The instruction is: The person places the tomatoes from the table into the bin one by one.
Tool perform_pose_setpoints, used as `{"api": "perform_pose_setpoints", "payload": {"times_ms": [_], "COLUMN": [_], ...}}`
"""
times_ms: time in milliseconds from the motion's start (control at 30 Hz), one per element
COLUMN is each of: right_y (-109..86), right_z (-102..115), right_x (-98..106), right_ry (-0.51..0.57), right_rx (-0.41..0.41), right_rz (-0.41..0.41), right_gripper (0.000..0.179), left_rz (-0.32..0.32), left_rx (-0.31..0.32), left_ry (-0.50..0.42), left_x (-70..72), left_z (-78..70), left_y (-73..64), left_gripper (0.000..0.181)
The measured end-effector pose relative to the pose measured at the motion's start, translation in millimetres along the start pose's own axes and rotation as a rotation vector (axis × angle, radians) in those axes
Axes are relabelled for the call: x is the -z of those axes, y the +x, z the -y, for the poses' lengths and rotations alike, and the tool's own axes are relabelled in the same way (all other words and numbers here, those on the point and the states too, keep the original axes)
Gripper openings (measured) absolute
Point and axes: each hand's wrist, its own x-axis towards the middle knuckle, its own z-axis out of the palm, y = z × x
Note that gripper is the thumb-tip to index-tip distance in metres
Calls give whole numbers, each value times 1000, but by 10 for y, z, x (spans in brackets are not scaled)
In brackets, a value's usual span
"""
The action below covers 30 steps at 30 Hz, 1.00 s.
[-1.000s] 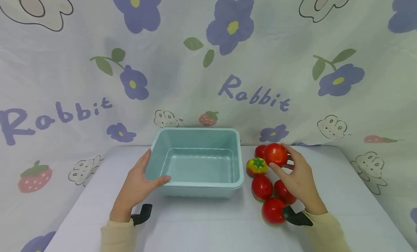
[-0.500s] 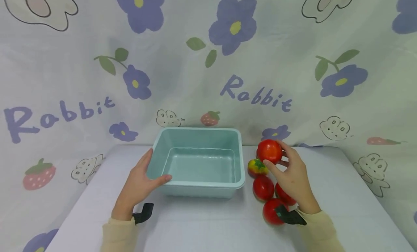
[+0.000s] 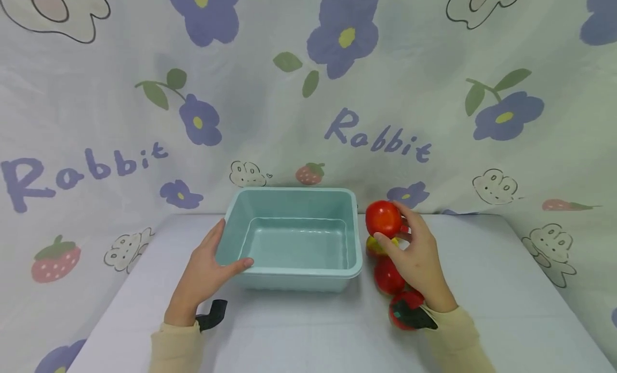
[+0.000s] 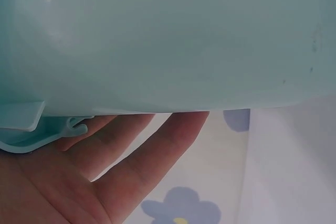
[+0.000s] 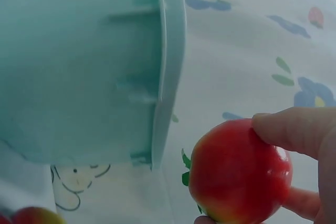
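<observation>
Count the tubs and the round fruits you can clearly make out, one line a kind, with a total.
Tub: 1
Round fruits: 4 (held red one, yellow-topped one, middle red one, nearest red one)
Total: 5
Red glimpses around the right hand may be more fruits; not counted.

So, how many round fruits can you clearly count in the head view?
4: a red fruit in the right hand, a yellow one partly behind it, a second red fruit nearer the camera, a third red fruit nearest. That hand may hide more.
</observation>
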Motion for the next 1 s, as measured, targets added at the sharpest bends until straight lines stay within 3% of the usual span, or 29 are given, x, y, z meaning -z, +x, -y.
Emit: {"api": "perform_pose_setpoints", "payload": {"times_ms": [233,633,1000], "right_y": [-23,-59,-128], "right_z": [56,136,165], "right_x": [-115,-383,-487], "right_ry": [9,107,59], "right_rx": [-6,231,203], "right_rz": [22,29,128], "right_gripper": [72,76,75], "left_rz": [-9,1,-11], "left_rx": [-28,-26,-38], "left_ry": [-7,-7,4], "left_x": [-19,23,1], "left_z": [10,-32,-6], "left_y": [12,-22,8], "left_gripper": [106,106,105]}}
